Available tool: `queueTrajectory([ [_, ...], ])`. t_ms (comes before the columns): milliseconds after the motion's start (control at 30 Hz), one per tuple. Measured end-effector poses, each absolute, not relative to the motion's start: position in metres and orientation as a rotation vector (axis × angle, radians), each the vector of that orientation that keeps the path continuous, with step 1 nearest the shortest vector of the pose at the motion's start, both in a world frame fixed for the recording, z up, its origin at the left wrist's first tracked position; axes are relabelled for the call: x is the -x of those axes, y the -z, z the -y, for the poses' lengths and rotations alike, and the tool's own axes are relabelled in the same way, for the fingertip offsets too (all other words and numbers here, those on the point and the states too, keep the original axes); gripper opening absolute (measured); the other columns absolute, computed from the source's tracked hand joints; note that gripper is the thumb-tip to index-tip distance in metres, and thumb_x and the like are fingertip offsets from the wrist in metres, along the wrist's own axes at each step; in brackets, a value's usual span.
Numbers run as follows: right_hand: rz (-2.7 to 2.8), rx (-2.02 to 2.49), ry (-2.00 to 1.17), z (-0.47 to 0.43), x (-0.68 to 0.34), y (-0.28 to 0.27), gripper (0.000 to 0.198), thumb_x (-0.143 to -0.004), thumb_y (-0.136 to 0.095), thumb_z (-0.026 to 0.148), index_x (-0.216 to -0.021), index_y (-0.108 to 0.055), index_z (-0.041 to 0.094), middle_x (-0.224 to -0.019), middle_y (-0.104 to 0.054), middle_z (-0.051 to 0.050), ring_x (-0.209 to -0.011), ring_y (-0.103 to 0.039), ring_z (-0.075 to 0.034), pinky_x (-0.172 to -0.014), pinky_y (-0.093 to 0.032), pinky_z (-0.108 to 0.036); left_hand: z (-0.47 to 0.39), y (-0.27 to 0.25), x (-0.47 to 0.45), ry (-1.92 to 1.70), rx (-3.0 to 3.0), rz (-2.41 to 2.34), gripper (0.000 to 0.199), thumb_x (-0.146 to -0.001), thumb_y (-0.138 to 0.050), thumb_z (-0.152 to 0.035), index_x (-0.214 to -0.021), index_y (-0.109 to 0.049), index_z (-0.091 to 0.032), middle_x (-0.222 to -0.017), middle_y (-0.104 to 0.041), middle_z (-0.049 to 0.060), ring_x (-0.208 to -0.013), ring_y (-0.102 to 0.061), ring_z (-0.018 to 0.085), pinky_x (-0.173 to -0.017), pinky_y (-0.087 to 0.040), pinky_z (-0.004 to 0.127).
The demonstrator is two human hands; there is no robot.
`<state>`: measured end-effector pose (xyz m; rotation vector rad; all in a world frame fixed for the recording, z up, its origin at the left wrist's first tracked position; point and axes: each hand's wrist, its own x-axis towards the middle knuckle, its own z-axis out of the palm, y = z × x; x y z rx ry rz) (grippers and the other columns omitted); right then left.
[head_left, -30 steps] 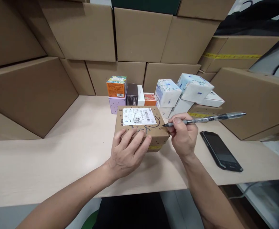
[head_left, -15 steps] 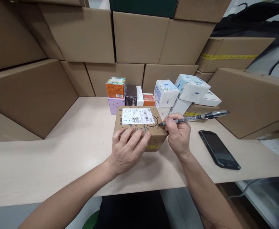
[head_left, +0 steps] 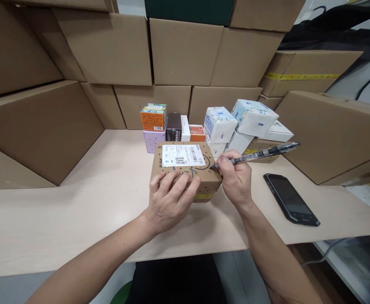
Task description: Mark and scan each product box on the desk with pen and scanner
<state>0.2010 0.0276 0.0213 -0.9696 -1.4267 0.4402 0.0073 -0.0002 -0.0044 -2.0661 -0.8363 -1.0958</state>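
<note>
A small cardboard box [head_left: 186,179] with a dotted print and yellow tape on its front sits on the table. On its top is a white shipping label [head_left: 183,155] with a QR code and barcode. My left hand [head_left: 170,200] grips the near left edge of the box, its fingers bent over the top. In my right hand [head_left: 237,179] is a black pen [head_left: 261,154] with a clear barrel. The pen's tip touches the box top just right of the label, at a dark curved line. The underside of the right hand's grip is hidden.
Behind the box stand an orange box [head_left: 153,118], a purple box [head_left: 155,141], a dark brown box [head_left: 174,127] and several white tissue packs [head_left: 220,125]. A black handheld device [head_left: 291,198] lies at the right. Large cartons [head_left: 185,52] wall the table [head_left: 86,211] at back and sides.
The pen tip has moved very slightly down, and the pen's rear end has shifted left. The left hand keeps its grip on the box.
</note>
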Motion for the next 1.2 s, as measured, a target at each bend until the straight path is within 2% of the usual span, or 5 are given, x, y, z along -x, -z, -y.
queueTrajectory([
  [400, 1.396, 0.986, -0.468, -0.029, -0.200, -0.021, 0.028, -0.095, -0.053, 0.041, -0.076, -0.055, 0.021, -0.064, -0.050, 0.004, -0.059, -0.045, -0.012, -0.060, -0.039, -0.026, 0.000, 0.004, -0.008, 1.117, 2.056, 0.835, 0.036, -0.082, -0.068, -0.018, -0.118, -0.067, -0.022, -0.104, -0.072, 0.006, -0.104, -0.058, 0.025, -0.097, -0.036, 0.042],
  [667, 1.159, 0.931, -0.606, -0.032, -0.201, -0.021, 0.032, -0.093, -0.057, 0.051, -0.080, -0.049, 0.023, -0.053, -0.040, 0.009, -0.044, -0.035, -0.009, -0.044, -0.031, -0.023, -0.001, 0.000, -0.009, 1.108, 2.034, 0.819, 0.032, -0.081, -0.069, -0.016, -0.113, -0.069, -0.020, -0.102, -0.073, 0.006, -0.100, -0.059, 0.025, -0.094, -0.037, 0.041],
  [767, 1.144, 0.977, -0.597, -0.037, -0.215, -0.026, 0.034, -0.091, -0.057, 0.054, -0.082, -0.051, 0.022, -0.063, -0.053, 0.005, -0.048, -0.045, -0.009, -0.047, -0.038, -0.024, -0.002, 0.000, -0.009, 1.110, 2.030, 0.817, 0.031, -0.081, -0.070, -0.016, -0.112, -0.069, -0.020, -0.101, -0.074, 0.005, -0.099, -0.060, 0.024, -0.094, -0.038, 0.041],
  [1033, 1.881, 1.574, -0.610, -0.027, -0.261, -0.027, 0.031, -0.093, -0.052, 0.046, -0.077, -0.055, 0.021, -0.071, -0.062, 0.000, -0.067, -0.057, -0.016, -0.065, -0.040, -0.028, -0.004, 0.001, -0.007, 1.118, 2.041, 0.802, 0.031, -0.082, -0.072, -0.023, -0.113, -0.069, -0.019, -0.101, -0.073, 0.007, -0.101, -0.059, 0.025, -0.095, -0.037, 0.041],
  [1200, 2.071, 1.816, -0.583, -0.024, -0.274, -0.002, 0.028, -0.087, -0.056, 0.049, -0.084, -0.059, 0.022, -0.078, -0.066, -0.004, -0.073, -0.059, -0.021, -0.065, -0.038, -0.030, -0.004, 0.004, -0.007, 1.096, 2.046, 0.827, 0.031, -0.085, -0.067, -0.024, -0.116, -0.068, -0.022, -0.104, -0.072, 0.007, -0.104, -0.058, 0.024, -0.097, -0.037, 0.041],
])
